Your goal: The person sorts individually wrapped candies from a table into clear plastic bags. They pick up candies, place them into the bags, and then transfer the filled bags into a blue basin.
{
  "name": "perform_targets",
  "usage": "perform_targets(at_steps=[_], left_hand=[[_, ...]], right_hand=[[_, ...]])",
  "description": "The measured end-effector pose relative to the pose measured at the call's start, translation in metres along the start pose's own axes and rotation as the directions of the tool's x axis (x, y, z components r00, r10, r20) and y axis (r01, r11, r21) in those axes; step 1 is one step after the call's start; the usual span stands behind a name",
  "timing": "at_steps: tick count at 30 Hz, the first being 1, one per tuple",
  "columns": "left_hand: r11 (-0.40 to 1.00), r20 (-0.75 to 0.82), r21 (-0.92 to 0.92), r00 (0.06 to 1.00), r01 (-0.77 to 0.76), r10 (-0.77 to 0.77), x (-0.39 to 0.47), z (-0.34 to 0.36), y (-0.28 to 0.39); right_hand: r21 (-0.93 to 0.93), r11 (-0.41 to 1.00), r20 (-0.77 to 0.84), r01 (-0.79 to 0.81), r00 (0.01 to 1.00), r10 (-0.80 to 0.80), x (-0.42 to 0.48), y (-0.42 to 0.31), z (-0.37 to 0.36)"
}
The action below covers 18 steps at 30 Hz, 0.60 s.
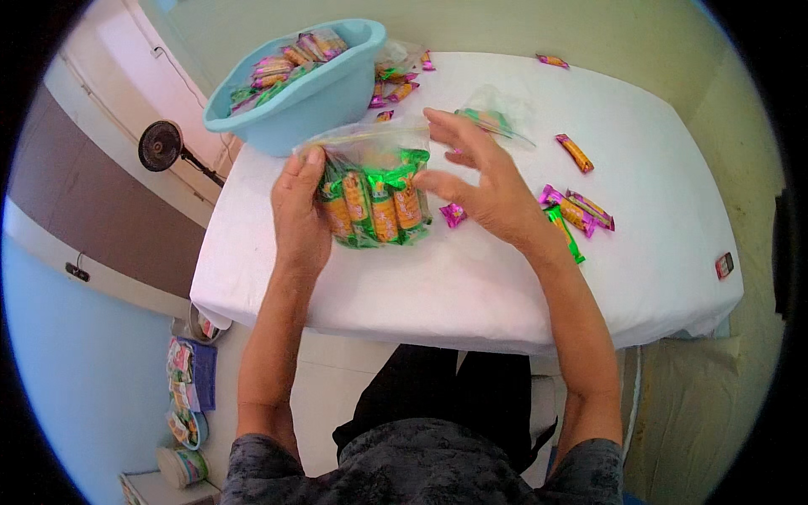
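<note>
My left hand (303, 208) grips the left edge of a clear zip-top plastic bag (372, 142), thumb on its upper corner. Several snack packets in green and orange wrappers (385, 211) stand side by side inside it. At the bag's right side is my right hand (473, 170), its fingers spread and holding nothing; whether a fingertip touches the bag I cannot tell. A purple-wrapped packet (453, 214) lies just below that hand. Behind it, another clear bag with green packets (489, 120) rests on the table.
A light blue plastic tub (309, 101) of packets stands at the table's back left, loose packets (401, 91) beside it. More purple packets (571, 211) and a green one (564, 233) lie on the white tablecloth (429, 290) at right. A small dark and red object (724, 266) sits near the right edge.
</note>
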<state>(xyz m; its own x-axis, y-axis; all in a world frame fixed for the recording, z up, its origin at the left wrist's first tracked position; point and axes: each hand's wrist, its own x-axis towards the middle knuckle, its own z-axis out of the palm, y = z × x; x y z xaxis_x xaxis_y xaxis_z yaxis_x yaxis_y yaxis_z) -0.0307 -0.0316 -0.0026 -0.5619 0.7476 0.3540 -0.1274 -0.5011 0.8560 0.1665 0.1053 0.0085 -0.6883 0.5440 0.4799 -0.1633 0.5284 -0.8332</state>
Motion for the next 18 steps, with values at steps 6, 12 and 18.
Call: perform_targets(at_steps=[6, 12, 18], left_hand=[[0.974, 0.024, -0.116, 0.981, 0.193, -0.191, -0.009, -0.006, -0.026], [0.982, 0.157, 0.146, 0.977, 0.122, -0.144, -0.028, -0.003, -0.011], [0.861, 0.202, 0.509, 0.974, -0.019, -0.098, -0.04, -0.005, 0.006]], right_hand=[[0.214, 0.952, 0.257, -0.218, 0.953, 0.16, -0.006, 0.012, 0.011], [0.258, 0.946, 0.285, -0.194, 0.951, 0.118, -0.006, 0.008, 0.013], [0.046, 0.993, 0.194, 0.109, 0.974, -0.116, -0.006, 0.004, 0.014]])
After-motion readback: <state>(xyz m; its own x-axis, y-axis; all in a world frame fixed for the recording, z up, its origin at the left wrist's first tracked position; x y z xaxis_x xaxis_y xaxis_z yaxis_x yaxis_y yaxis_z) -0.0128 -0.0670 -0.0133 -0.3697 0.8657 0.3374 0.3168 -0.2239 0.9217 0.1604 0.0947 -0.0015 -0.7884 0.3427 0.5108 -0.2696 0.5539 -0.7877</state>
